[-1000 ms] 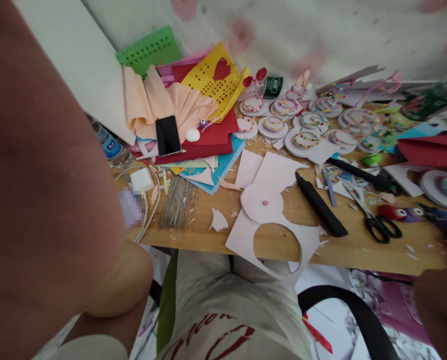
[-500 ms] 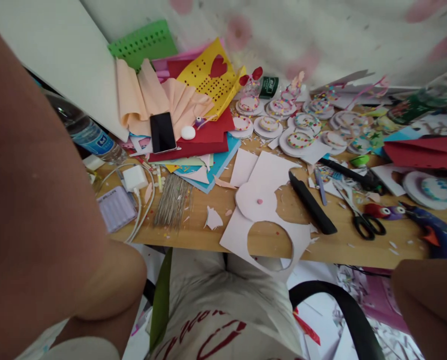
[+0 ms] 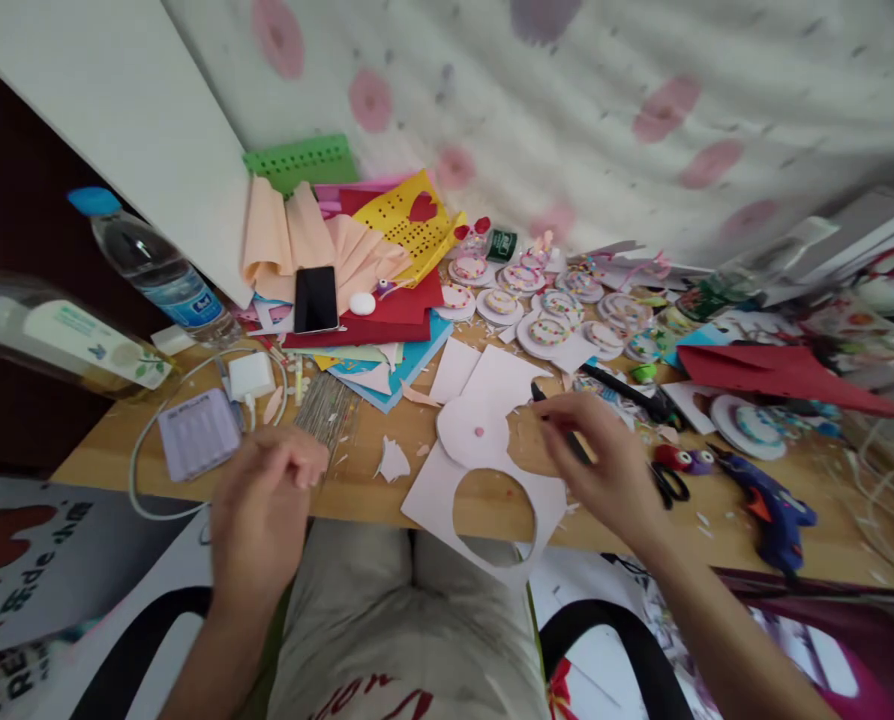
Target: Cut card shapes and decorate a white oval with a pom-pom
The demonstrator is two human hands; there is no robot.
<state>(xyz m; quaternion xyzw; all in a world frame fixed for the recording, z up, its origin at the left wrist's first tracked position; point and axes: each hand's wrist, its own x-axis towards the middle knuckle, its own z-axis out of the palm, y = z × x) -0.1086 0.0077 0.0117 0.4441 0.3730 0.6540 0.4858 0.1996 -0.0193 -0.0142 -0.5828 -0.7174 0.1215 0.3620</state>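
Low in the frame, left of centre, the left hand (image 3: 263, 500) hovers loosely curled and holds nothing. Right of centre, the right hand (image 3: 604, 470) reaches over the black cutter (image 3: 563, 425), fingers bent around it; whether it grips yet is hard to tell. Beside it lies the pink sheet (image 3: 484, 470), overhanging the desk (image 3: 717, 525) edge. Best to take the cutter mid-body, clear of the scissors (image 3: 668, 478). Farther back sit decorated discs (image 3: 548, 330).

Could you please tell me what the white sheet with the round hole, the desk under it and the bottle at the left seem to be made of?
The white sheet with the round cut-out looks like thin matte card: clean cut edges, lying flat. The pale wooden desk shows light grain, possibly laminate. The clear water bottle with a blue cap seems glossy see-through plastic.
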